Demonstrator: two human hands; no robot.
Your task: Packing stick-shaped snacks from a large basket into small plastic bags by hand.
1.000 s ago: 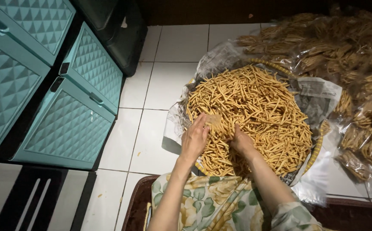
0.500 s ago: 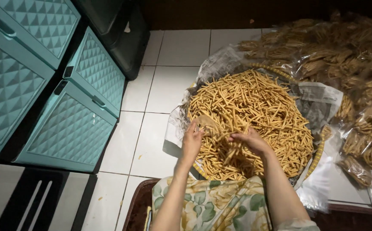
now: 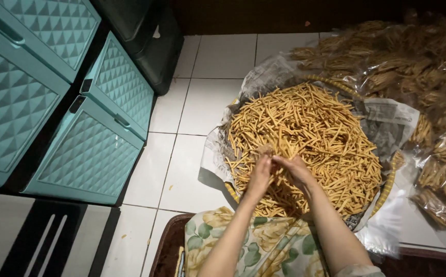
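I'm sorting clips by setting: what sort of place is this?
Probably a home floor used for snack packing: white floor tiles, teal plastic drawer cabinets, a round tray of golden fried sticks, and clear filled bags.

Clear filled bags [image 3: 433, 102], right floor

Bare forearms, floral cream-and-green garment [image 3: 264, 241] over the lap

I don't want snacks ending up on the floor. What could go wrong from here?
The left hand and right hand meet over the near edge of the heaped golden fried snack sticks. Sticks there could slide off the round woven tray onto the white tiled floor. A tight squeeze might also snap the thin sticks.
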